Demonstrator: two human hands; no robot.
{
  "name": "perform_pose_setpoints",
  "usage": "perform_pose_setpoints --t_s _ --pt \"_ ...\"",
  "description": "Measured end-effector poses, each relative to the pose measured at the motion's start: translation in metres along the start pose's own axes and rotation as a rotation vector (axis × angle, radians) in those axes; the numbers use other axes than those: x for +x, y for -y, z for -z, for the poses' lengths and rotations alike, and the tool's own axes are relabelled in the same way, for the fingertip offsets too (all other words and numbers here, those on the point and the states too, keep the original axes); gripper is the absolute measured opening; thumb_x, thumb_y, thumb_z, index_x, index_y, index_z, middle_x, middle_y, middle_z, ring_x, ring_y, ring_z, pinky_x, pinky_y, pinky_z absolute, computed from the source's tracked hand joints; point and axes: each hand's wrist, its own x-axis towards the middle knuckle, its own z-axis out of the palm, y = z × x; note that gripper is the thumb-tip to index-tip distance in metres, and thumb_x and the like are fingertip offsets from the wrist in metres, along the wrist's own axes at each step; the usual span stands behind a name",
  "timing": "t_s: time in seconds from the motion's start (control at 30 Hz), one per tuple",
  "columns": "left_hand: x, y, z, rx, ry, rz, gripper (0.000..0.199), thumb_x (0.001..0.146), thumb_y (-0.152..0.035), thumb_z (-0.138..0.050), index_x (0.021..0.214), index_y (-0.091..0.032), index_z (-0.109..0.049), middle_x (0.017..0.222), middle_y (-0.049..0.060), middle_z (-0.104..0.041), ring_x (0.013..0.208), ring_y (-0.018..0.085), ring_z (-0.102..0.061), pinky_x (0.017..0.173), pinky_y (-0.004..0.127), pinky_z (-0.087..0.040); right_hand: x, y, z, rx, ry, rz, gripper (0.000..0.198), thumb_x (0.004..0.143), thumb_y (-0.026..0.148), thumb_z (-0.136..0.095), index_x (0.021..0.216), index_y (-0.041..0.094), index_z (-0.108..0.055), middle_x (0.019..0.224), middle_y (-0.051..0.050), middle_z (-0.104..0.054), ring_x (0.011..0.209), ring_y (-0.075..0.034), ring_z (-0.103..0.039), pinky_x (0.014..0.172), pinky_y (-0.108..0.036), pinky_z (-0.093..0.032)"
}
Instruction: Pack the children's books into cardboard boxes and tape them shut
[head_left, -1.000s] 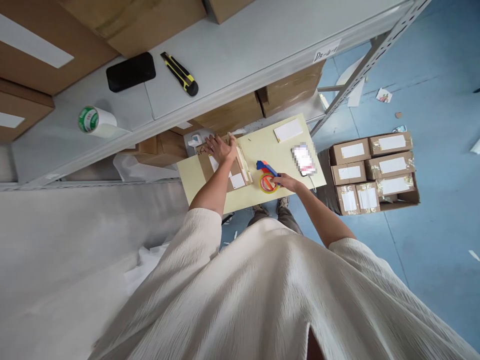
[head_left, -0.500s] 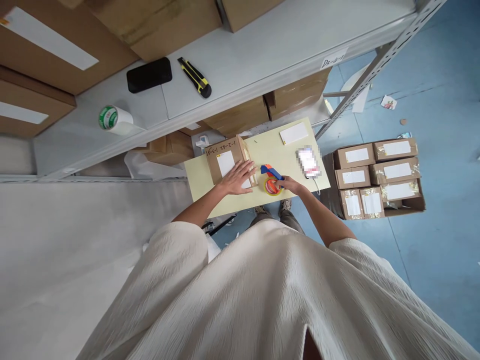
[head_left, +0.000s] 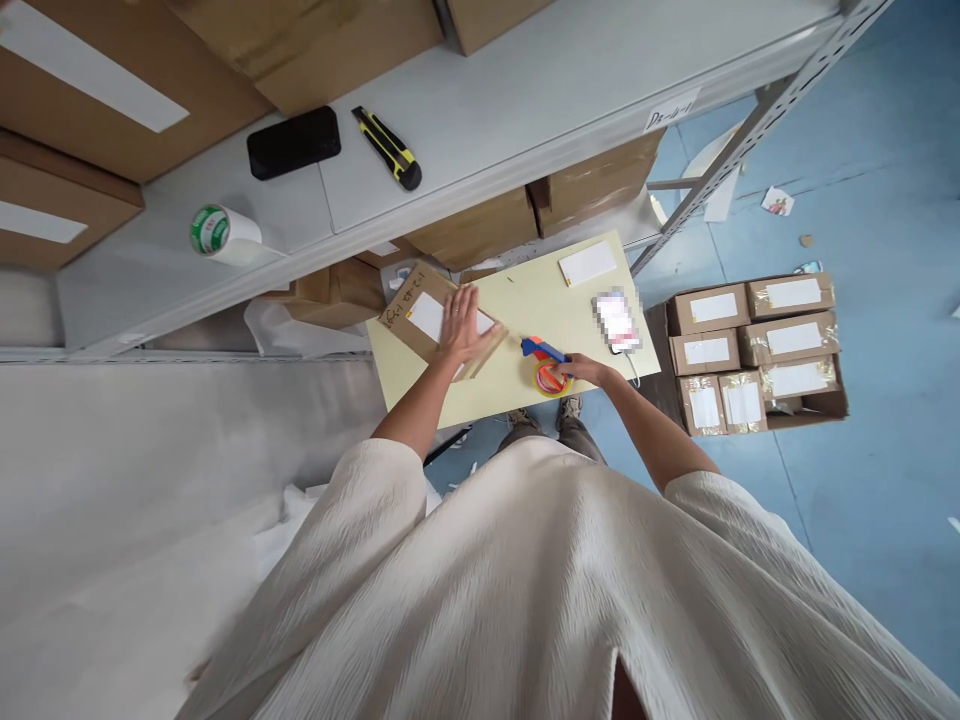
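Observation:
My left hand [head_left: 463, 328] lies flat with fingers extended on a small cardboard box [head_left: 422, 345], which bears a white label [head_left: 426, 316] and handwritten numbers along its far-left edge. The box sits turned at an angle on a pale yellow tabletop [head_left: 517, 292]. My right hand [head_left: 585, 369] is wrapped around a blue and orange tape dispenser [head_left: 553, 350] with a roll of clear tape [head_left: 551, 377] on it. The dispenser is to the right of the box, apart from it, near the table's front edge.
A phone [head_left: 616, 320] and a white label sheet [head_left: 587, 263] lie on the table. On the grey shelf [head_left: 480, 140] are a box cutter [head_left: 387, 148], a black phone [head_left: 294, 143] and a tape roll [head_left: 223, 235]. An open carton [head_left: 810, 419] of labelled boxes stands on the floor at right.
The cardboard box has turned on the table under my left hand, which has shifted slightly up and left with its fingers now pointing away from me. My right hand still holds the tape dispenser.

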Motion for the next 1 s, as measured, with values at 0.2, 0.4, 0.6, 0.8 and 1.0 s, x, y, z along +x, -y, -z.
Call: perform_pose_setpoints --t_s 0.2,0.4,0.6,0.8,1.0 --pt "0.047 -0.024 -0.009 -0.117 -0.063 0.395 0.099 0.109 -0.067 -0.055 0.187 -0.016 -0.024 0.195 0.015 -0.022 0.184 0.037 0.005 0.148 0.066 -0.005 -0.001 -0.001 -0.014 0.091 -0.051 0.028 0.041 0.071 0.041 -0.087 0.105 0.020 -0.079 0.100 -0.007 -0.079 0.094 -0.022 -0.067 0.072 -0.027 -0.047" --pt "0.078 -0.044 -0.031 -0.340 -0.331 0.627 0.100 0.116 -0.065 -0.053 0.182 0.004 -0.022 0.194 0.027 -0.008 0.182 0.043 0.008 0.144 0.071 0.008 0.019 0.016 -0.026 0.087 -0.111 0.022 0.039 0.070 0.041 -0.091 0.100 0.021 -0.075 0.096 -0.007 -0.077 0.095 -0.023 -0.065 0.074 -0.030 -0.047" --pt "0.034 -0.016 -0.022 -0.198 -0.198 0.204 0.096 0.112 -0.071 -0.053 0.188 -0.019 -0.024 0.197 0.017 -0.009 0.183 0.040 0.006 0.146 0.070 -0.002 0.024 0.010 -0.020 0.068 -0.125 0.042 0.042 0.067 0.045 -0.087 0.099 0.021 -0.076 0.095 -0.006 -0.074 0.091 -0.022 -0.060 0.074 -0.031 -0.044" --pt "-0.019 0.006 -0.011 -0.002 0.164 -0.431 0.114 0.095 -0.076 -0.076 0.187 -0.024 -0.032 0.196 0.015 -0.017 0.183 0.040 -0.008 0.148 0.062 0.003 0.020 0.009 -0.016 0.042 -0.110 0.051 0.045 0.065 0.045 -0.090 0.101 0.020 -0.078 0.092 -0.006 -0.074 0.091 -0.023 -0.061 0.075 -0.033 -0.045" --pt "-0.011 0.006 -0.021 0.019 0.101 -0.381 0.099 0.103 -0.068 -0.068 0.185 -0.021 -0.036 0.195 0.014 -0.023 0.183 0.039 -0.011 0.148 0.063 0.001 0.019 0.012 -0.014 0.112 -0.128 0.048 0.048 0.067 0.047 -0.090 0.106 0.021 -0.078 0.101 -0.007 -0.078 0.097 -0.024 -0.066 0.077 -0.032 -0.050"
